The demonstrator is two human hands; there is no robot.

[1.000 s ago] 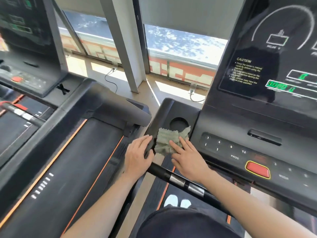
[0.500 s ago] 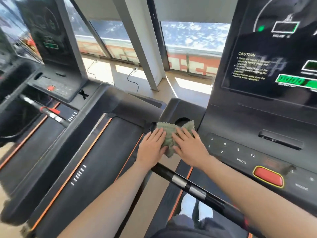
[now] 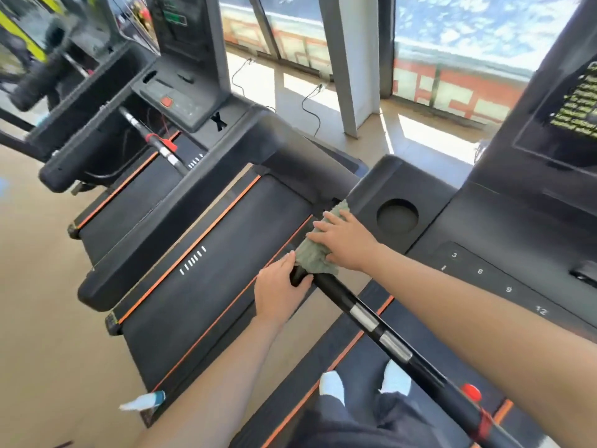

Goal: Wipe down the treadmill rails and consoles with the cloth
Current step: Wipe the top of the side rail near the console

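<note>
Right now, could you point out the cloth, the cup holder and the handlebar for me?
cloth (image 3: 312,260): head view, on its lower green fold.
cup holder (image 3: 397,216): head view, middle of the round hollow.
handlebar (image 3: 343,296): head view, black stretch just below the cloth.

Both bare forearms reach in, the left forearm (image 3: 210,383) from 7 o'clock and the right forearm (image 3: 484,302) from 4 o'clock. The left hand (image 3: 279,291) grips the rail (image 3: 365,313) end, thumb curled round it. At its 1 o'clock, the right hand (image 3: 347,244) presses flat on the cloth (image 3: 315,257), fingers spread toward 10 o'clock.
</note>
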